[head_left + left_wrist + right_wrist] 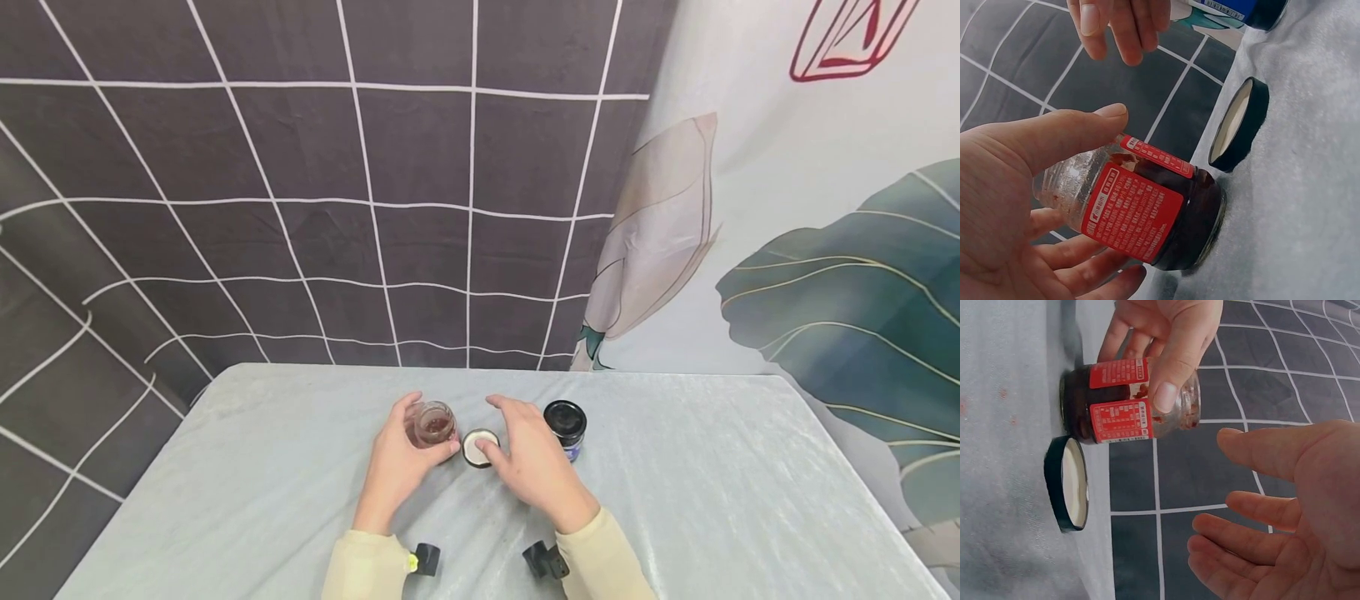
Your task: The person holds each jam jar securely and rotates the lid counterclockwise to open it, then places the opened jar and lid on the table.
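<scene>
My left hand [393,462] holds a glass jar [1138,212] with a red label and dark contents, its thumb on the near side and fingers round the far side. The jar stands upright and its mouth [435,417] is uncovered. Beside it a dark-rimmed lid [1072,484] lies on the cloth, white inner face up. My right hand [536,462] is held above and to the right of the lid, fingers spread apart. In the right wrist view that right hand [1285,519] holds nothing and is apart from both jar and lid.
A second jar with a black lid [565,421] and a blue label stands just right of my right hand. Pale grey cloth [712,483] covers the table. Small red specks [1004,395] mark it. A dark gridded curtain [412,167] hangs behind the table's back edge.
</scene>
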Motion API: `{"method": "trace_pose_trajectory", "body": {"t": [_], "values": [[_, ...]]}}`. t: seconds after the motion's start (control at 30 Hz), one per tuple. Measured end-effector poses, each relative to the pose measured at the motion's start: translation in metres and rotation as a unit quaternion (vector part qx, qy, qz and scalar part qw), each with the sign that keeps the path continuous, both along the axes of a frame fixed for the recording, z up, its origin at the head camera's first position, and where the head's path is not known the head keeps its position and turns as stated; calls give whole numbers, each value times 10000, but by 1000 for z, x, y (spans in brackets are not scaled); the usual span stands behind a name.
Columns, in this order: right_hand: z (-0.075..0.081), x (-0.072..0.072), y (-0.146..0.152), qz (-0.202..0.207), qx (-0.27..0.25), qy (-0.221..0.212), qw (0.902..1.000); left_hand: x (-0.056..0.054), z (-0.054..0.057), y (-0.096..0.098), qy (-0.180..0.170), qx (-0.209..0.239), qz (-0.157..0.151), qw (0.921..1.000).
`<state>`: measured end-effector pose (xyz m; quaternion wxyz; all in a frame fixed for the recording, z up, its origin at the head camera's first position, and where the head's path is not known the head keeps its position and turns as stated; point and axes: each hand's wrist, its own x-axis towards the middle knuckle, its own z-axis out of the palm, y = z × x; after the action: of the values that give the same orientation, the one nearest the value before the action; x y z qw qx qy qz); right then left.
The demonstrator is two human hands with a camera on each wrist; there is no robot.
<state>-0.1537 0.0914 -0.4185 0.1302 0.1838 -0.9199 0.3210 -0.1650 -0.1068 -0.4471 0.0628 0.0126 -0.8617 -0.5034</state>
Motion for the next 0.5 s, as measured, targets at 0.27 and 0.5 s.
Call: {"method": "trace_pose_trajectory", "body": {"t": [0.27,0.5], "values": [[6,2,2,-64,-32,49,10000,0,2,1,-2,189,-3,9998],[10,2,4,-123,-73,-35,9999,0,3,2,-22,232,18,9997]]}}
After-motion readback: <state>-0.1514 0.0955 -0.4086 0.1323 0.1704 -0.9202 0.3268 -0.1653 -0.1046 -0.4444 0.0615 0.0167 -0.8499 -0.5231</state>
